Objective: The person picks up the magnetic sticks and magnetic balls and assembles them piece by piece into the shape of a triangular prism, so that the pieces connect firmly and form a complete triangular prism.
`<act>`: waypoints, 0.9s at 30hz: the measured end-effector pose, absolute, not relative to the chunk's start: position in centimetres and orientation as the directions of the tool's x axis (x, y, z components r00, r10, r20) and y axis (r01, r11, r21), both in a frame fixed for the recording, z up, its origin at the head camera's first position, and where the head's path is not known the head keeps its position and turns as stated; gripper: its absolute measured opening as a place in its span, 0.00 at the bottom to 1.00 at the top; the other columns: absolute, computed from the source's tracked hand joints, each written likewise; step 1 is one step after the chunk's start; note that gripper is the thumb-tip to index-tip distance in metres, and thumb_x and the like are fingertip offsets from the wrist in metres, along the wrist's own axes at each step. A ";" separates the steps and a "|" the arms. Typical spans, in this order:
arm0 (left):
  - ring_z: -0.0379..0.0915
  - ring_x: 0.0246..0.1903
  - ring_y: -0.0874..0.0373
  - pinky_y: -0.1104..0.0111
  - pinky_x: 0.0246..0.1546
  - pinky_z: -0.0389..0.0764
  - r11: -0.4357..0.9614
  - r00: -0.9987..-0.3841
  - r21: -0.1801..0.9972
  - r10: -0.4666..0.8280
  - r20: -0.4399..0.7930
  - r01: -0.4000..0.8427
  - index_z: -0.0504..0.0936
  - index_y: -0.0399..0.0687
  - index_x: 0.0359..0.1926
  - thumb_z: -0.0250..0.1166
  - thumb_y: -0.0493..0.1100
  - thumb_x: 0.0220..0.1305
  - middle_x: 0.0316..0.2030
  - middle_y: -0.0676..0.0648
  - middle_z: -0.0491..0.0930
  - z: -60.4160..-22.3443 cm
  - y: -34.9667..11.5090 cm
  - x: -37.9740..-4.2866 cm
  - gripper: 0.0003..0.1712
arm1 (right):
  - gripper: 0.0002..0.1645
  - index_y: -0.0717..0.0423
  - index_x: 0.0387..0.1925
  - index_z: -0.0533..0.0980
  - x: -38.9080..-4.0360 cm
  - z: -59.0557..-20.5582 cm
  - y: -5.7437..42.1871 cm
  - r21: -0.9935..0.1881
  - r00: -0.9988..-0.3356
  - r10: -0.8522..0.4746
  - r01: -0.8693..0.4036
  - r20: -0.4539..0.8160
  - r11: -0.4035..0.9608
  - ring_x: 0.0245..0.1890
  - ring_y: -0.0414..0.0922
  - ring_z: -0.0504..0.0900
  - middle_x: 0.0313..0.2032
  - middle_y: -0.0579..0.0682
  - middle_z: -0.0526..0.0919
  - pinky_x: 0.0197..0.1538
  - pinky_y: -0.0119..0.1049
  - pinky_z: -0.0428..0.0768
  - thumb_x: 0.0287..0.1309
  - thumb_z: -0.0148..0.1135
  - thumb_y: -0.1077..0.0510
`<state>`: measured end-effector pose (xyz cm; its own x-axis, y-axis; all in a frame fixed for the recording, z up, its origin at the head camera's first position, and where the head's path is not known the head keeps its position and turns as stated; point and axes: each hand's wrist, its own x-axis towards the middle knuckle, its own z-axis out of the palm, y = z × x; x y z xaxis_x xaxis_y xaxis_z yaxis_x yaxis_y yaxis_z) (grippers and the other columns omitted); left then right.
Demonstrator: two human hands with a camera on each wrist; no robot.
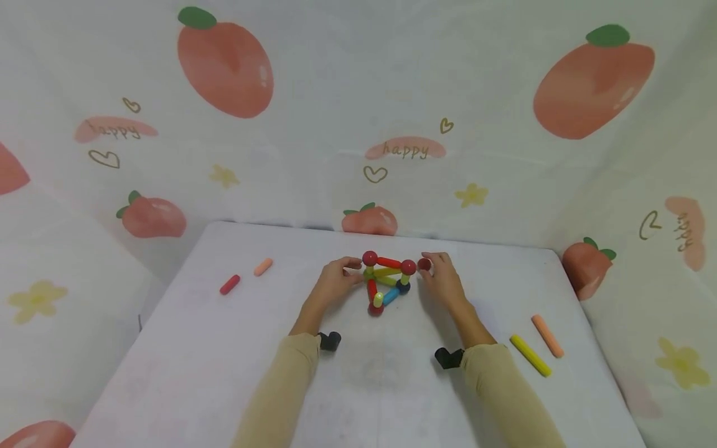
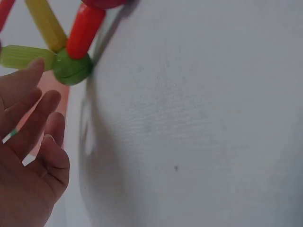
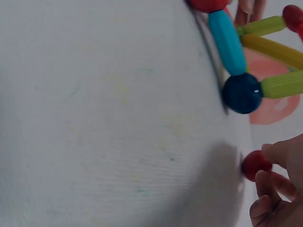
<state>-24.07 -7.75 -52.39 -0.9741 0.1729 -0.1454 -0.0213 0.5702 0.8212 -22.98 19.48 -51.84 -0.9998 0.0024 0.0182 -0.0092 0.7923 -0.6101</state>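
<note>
A framework of coloured rods and balls stands on the table, with red balls on top, a blue rod (image 3: 228, 43), a dark blue ball (image 3: 243, 93) and a green ball (image 2: 72, 67). My left hand (image 1: 336, 283) is at its left side, fingers loosely bent. One fingertip overlaps the lime upright rod (image 2: 28, 57) in the left wrist view. To the right of the framework, my right hand (image 1: 444, 280) pinches a loose red ball (image 3: 255, 165) between thumb and fingers, low near the tabletop. At the near corner, a short pale-yellow rod (image 1: 379, 299) rises from a red ball (image 1: 376, 309).
On the left of the white table (image 1: 185, 373) lie a red rod (image 1: 229, 285) and a short orange rod (image 1: 263, 267). A yellow rod (image 1: 530, 355) and a longer orange rod (image 1: 547, 336) lie at the right. A fruit-printed cloth (image 1: 313, 112) hangs behind.
</note>
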 end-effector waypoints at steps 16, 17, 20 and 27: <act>0.75 0.64 0.46 0.49 0.69 0.72 0.649 -0.956 0.760 0.244 -0.163 0.036 0.83 0.47 0.60 0.70 0.46 0.66 0.57 0.46 0.85 -53.0 -6.2 -25.7 0.23 | 0.27 0.54 0.66 0.73 -20.7 -50.4 18.9 -0.764 -0.974 0.143 -0.041 0.174 0.644 0.45 0.52 0.76 0.56 0.56 0.79 0.47 0.37 0.80 0.69 0.64 0.52; 0.74 0.65 0.46 0.49 0.70 0.72 0.659 -0.956 0.751 0.237 -0.171 0.029 0.83 0.47 0.60 0.70 0.46 0.66 0.57 0.46 0.84 -52.8 -6.1 -25.7 0.23 | 0.27 0.55 0.65 0.74 -20.1 -49.9 18.6 -0.783 -0.963 0.144 -0.093 0.228 0.615 0.41 0.50 0.75 0.54 0.55 0.80 0.42 0.34 0.77 0.68 0.65 0.52; 0.73 0.65 0.46 0.49 0.70 0.71 0.683 -0.956 0.731 0.218 -0.196 0.006 0.84 0.47 0.60 0.70 0.46 0.66 0.57 0.45 0.84 -52.3 -6.1 -25.9 0.22 | 0.26 0.54 0.62 0.77 -18.3 -48.6 17.1 -0.776 -0.924 0.080 -0.266 0.375 0.572 0.32 0.44 0.72 0.48 0.52 0.81 0.34 0.27 0.73 0.64 0.70 0.54; 0.76 0.61 0.48 0.50 0.68 0.74 0.677 -0.954 0.736 0.213 -0.210 -0.011 0.86 0.46 0.56 0.71 0.46 0.65 0.53 0.46 0.86 -52.4 -5.8 -26.1 0.20 | 0.28 0.56 0.58 0.78 -16.2 -49.5 13.5 -0.701 -0.873 -0.183 -0.475 0.453 0.532 0.33 0.48 0.76 0.46 0.50 0.81 0.33 0.26 0.78 0.56 0.75 0.60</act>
<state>-26.08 -5.78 -52.38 -0.9542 0.2133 -0.2099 -0.0107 0.6768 0.7361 -16.24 13.54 -49.48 -0.8726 -0.1825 0.4531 -0.4751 0.5324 -0.7006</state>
